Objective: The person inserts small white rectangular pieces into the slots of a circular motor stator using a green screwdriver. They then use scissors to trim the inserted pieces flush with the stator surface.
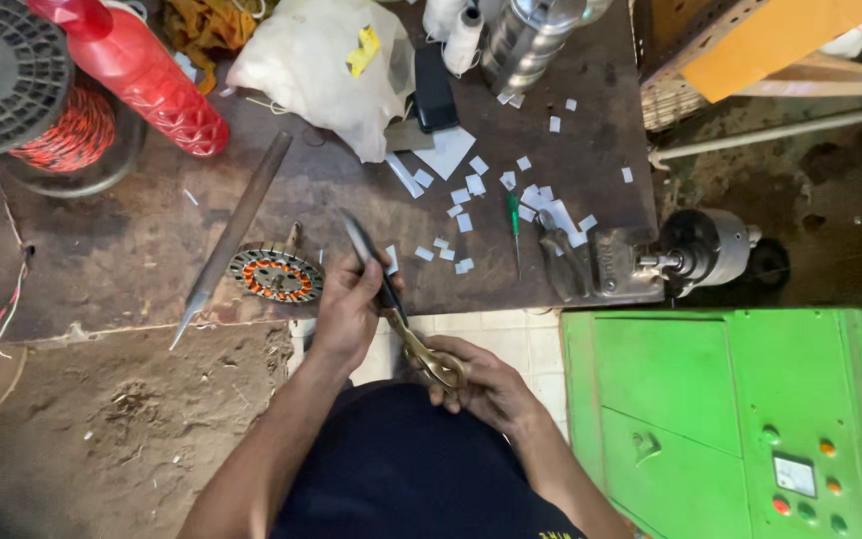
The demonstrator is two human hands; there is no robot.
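Down low, right hand (486,384) with fingers through brass scissors (406,324) handles, left hand (351,309) fingers wrapped round the blades near the surface (132,250) edge, stator (276,273) just beside, file (231,235) lying left, paper bits (466,222) scattered right

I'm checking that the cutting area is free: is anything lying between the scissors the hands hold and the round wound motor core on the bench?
Nothing visible does. The scissors, held by the left hand and right hand, point past the motor core; only bare bench top shows between them. The long file lies on the core's far side.
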